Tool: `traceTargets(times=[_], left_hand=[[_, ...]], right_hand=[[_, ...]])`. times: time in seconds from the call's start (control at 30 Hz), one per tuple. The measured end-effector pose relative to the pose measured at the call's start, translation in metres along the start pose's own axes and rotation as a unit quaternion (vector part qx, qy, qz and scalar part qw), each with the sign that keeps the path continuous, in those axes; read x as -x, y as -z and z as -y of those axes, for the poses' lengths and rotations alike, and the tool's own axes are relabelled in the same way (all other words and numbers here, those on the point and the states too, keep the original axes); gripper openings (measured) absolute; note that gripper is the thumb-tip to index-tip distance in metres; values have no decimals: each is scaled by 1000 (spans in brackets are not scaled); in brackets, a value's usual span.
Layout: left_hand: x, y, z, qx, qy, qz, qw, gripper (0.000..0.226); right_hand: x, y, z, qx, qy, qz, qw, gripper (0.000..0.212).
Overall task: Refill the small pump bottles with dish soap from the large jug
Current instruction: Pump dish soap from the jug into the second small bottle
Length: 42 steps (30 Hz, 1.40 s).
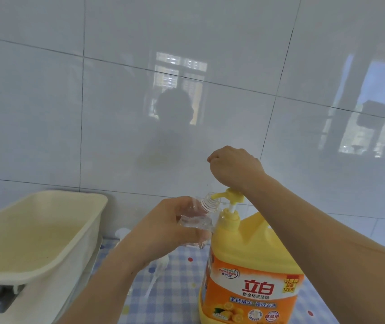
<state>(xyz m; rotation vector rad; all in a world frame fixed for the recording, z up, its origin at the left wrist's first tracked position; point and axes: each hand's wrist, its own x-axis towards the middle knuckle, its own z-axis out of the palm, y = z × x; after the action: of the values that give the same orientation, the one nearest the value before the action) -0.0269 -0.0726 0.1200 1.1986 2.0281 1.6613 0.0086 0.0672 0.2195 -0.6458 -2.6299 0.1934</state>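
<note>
Gripping the small clear bottle around its body, the left hand held it tilted above the surface, fingers and thumb wrapped round it. The bottle's open threaded neck sat right at the spout of the yellow pump. That pump stood raised on top of the big yellow-and-orange soap jug, which stood upright on the blue checked cloth covering the surface. The right hand was above the pump with its fingers curled into a loose fist. Nothing showed inside it, and the wrist was just over the pump's top. A white pump head with its thin tube lay on the cloth below the left wrist. To the left stood a cream plastic tub. Glossy white wall tiles rose behind everything.
</note>
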Motion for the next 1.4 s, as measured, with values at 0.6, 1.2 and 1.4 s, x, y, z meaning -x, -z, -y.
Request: traceTargets(times=[0.6, 1.2, 1.4], left_hand=[[2, 4, -2, -103, 32, -26, 994, 28], [5, 2, -3, -70, 43, -5, 997, 30], [6, 1, -6, -48, 36, -8, 998, 29]], right_hand=[[-9, -39, -15, 0, -12, 34, 999, 24], [-1, -37, -12, 49, -22, 69, 996, 32], [-4, -33, -11, 31, -39, 75, 996, 29]])
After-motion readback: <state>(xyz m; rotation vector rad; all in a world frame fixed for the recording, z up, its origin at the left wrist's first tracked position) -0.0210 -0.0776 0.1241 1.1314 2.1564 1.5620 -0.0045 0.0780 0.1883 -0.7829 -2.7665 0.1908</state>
